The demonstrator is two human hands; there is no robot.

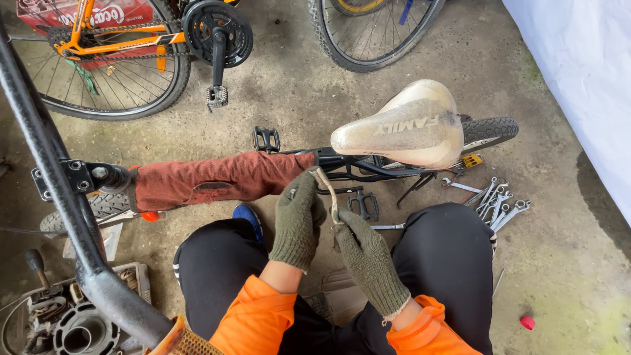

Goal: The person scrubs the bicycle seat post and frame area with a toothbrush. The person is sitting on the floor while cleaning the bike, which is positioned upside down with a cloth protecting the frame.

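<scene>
Both hands in olive knit gloves, working between the knees over a small black bicycle lying on its side on the concrete floor (315, 85).

Left hand (297, 220) closed around the frame end of the rust-red cloth wrap on the top tube (217, 179), just below the dirty white padded saddle (407, 128). Right hand (365, 253) pinched on the lower end of a short, pale, curved cable-like piece (327, 190); its top end sits at the left hand's fingertips. Can't tell whether that piece is attached to the frame or loose.

Risks as I read it:
- Thick gloves on a thin, curved piece: poor feel, so it could slip out of the pinch and drop under the frame.
- If it's anchored at the top, pulling at this angle may kink it.
- Bike is only braced by the left hand and knees; a hard tug could roll the frame, and the black platform pedal (363, 205) is right by the right hand.
- Silver open-end spanners (499, 200) are scattered beside the right knee, near the rear tyre (490, 129); easy to kneel on.
- Heavy black tube (59, 197) crosses close on the left; elbow room is tight there.
</scene>
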